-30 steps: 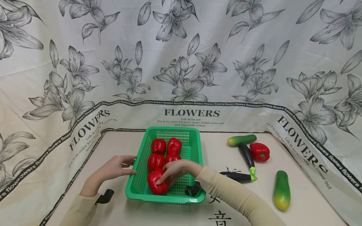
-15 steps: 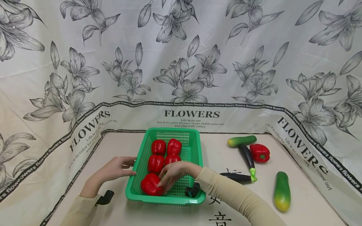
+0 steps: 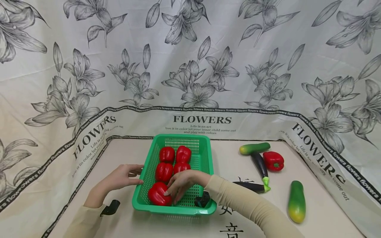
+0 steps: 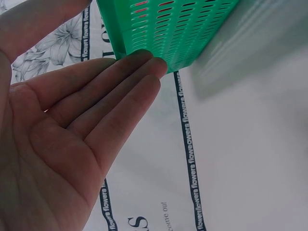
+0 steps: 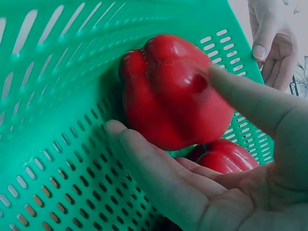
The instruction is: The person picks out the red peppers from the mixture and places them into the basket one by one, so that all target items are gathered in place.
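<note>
In the head view, a red bell pepper point(image 3: 159, 194) sits in the near left corner of a green perforated basket point(image 3: 211, 185). Beside its right side is my right hand point(image 3: 181, 183), thumb and fingers spread loosely about it. The right wrist view shows the thumb at the face of the pepper point(image 5: 178, 96) and the fingers extended along its lower side; firm contact cannot be made out. Several more red bell peppers point(image 3: 164, 172) lie farther back in the basket. My left hand point(image 3: 122, 178) is at the basket's left wall, its straight fingertips reaching the green side in the left wrist view.
Right of the basket on the pale table lie two cucumbers point(image 3: 296, 201), two eggplants point(image 3: 259, 165) and another red bell pepper point(image 3: 273, 161). One eggplant is partly behind my right sleeve point(image 3: 244, 201). A flower-printed cloth point(image 3: 202, 99) rises behind and at the sides.
The near bell pepper has shifted left into the basket's corner and turned, the right hand moving with it, then loosening around it. The left hand stays put.
</note>
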### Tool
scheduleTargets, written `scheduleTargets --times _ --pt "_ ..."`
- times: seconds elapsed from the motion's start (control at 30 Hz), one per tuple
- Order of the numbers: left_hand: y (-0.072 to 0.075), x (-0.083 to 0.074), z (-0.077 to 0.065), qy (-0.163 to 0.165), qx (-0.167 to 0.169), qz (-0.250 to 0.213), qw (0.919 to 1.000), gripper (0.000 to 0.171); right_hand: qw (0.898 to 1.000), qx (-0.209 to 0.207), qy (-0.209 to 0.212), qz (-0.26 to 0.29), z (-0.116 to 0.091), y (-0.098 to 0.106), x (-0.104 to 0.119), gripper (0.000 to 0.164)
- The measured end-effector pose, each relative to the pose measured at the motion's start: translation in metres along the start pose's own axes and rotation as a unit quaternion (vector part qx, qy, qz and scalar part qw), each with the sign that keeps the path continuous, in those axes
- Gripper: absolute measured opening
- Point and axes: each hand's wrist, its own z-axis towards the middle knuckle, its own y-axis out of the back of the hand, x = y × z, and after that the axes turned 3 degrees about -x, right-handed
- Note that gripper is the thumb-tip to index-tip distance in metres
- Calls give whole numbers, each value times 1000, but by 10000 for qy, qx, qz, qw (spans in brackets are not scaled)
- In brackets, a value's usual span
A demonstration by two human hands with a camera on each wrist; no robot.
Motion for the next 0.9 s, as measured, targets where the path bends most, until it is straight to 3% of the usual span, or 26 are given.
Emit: scheduleTargets --times 0.37,0.9 --pt "0 0 1 6 -8 71 10000 63 9993 94 -346 123 8 1 3 58" --pt "0 0 0 31 -8 -32 10000 63 9966 528 -633 58 13 5 5 64"
